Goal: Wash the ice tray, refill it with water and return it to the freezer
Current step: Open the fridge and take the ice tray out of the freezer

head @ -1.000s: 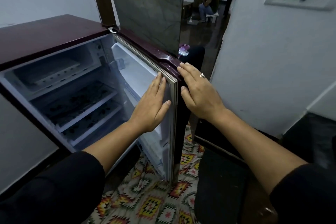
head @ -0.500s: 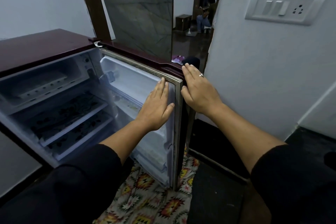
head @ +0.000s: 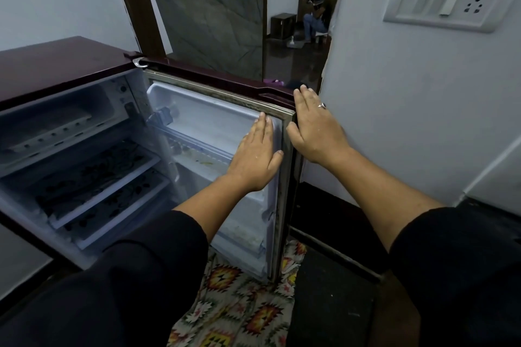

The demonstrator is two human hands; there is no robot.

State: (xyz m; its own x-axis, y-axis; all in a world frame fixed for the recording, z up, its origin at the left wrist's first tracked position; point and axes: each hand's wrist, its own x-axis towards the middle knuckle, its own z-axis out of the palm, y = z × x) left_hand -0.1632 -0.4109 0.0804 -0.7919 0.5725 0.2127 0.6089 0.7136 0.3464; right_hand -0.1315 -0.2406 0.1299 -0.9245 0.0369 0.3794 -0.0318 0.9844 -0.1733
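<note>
Pressing the open maroon fridge door (head: 208, 118), my left hand (head: 258, 158) flat inside, right hand (head: 313, 129) flat outside its upright edge, grips holding nothing.

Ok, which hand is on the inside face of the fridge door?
The left hand, flat on the white inner liner of the fridge door. The right hand, wearing a ring, rests on its dark outer edge.

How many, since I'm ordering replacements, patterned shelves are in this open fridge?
2: the upper shelf under the freezer compartment, the lower shelf directly beneath it. The left sleeve may hide more.
</note>
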